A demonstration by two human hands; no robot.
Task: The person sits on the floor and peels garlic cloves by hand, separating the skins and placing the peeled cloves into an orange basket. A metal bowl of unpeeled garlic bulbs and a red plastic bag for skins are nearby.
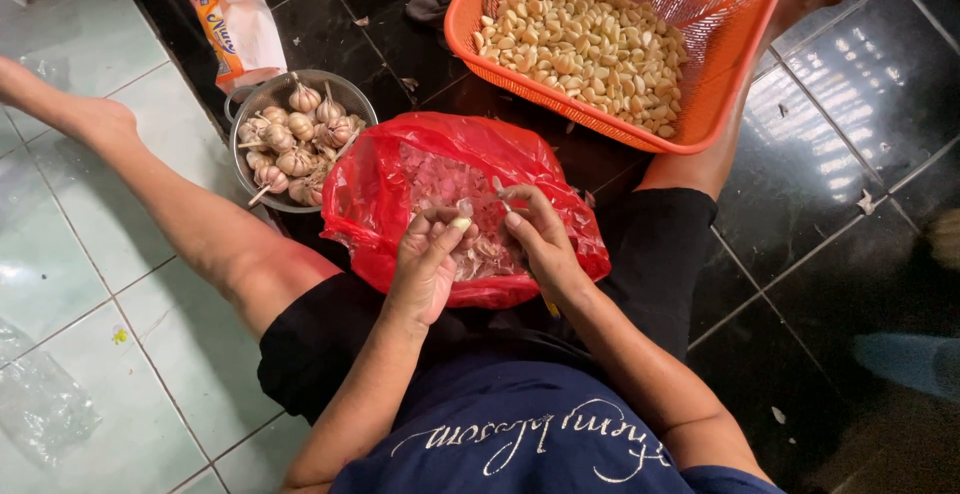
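Taking the red bag [380,189] as our landmark: left of it stands our metal bowl [262,99] of garlic bulbs [298,162]. Above its mouth our left hand [428,264] pinches a garlic clove [461,222]; our right hand [540,239] curls closed on a small blade, barely visible. Peels should drop inside its rim. Beyond-right, the orange basket [720,74] leaves little reaching room.

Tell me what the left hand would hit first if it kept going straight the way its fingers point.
The left hand points up and away from the body, so it would probably first meet the garlic skins heaped in the red plastic bag. Depth is unclear.
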